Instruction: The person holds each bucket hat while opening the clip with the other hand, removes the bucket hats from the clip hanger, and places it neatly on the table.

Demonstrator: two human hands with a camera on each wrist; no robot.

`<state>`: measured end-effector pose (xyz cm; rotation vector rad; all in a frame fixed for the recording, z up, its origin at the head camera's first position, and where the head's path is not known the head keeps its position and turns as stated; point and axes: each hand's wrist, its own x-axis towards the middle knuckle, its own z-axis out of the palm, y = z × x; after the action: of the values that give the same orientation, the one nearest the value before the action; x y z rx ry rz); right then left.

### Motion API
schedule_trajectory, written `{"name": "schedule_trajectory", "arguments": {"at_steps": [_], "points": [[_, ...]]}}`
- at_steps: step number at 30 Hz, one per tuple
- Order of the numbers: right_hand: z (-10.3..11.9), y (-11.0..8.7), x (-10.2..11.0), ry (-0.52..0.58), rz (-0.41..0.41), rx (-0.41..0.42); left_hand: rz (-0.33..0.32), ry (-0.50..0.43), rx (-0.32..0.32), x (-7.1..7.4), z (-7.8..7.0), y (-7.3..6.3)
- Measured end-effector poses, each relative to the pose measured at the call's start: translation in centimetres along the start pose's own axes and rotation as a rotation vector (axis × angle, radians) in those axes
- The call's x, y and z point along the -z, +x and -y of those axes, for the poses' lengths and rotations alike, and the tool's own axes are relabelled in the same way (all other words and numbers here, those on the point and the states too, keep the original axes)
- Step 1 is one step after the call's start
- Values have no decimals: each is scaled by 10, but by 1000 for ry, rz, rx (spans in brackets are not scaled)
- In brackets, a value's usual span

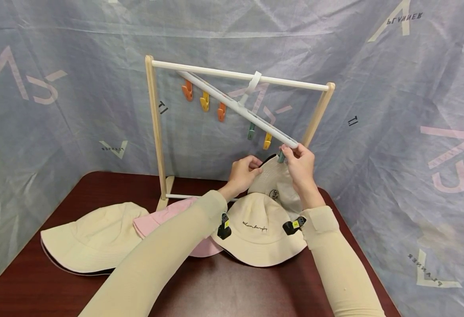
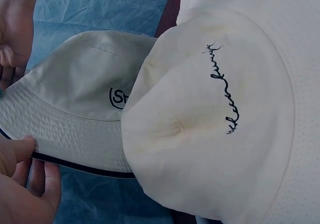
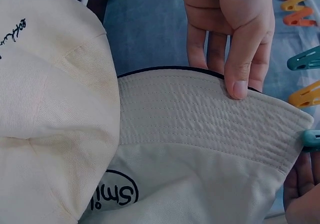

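A light grey bucket hat (image 1: 269, 174) with a dark edge and round lettering hangs by its brim at the low end of a white clip hanger (image 1: 251, 116). My left hand (image 1: 242, 174) pinches that brim (image 3: 200, 109), thumb on one face and fingers behind. At the hanger's end, my right hand (image 1: 302, 169) pinches a green clothespin (image 1: 281, 156), which sits at the brim's corner; in the right wrist view its fingers are partly cut off. A cream bucket hat (image 1: 261, 220) with script lettering stands in front and hides part of the grey hat.
The tilted hanger hooks over a wooden rack's top bar (image 1: 216, 71). Along it hang orange clothespins (image 1: 187, 90), yellow clothespins (image 1: 204, 101) and another green clothespin (image 1: 251, 131). A pink hat (image 1: 164, 215) and another cream hat (image 1: 97, 235) lie left on the dark red table (image 1: 232, 286).
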<state>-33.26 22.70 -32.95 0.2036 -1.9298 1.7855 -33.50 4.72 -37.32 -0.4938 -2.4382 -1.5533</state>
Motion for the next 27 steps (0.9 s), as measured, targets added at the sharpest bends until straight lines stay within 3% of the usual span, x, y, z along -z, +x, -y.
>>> {"name": "schedule_trajectory", "arguments": {"at_steps": [27], "points": [[9,5,7,76,-3,22,-13,16,3,0,2,-3]]}}
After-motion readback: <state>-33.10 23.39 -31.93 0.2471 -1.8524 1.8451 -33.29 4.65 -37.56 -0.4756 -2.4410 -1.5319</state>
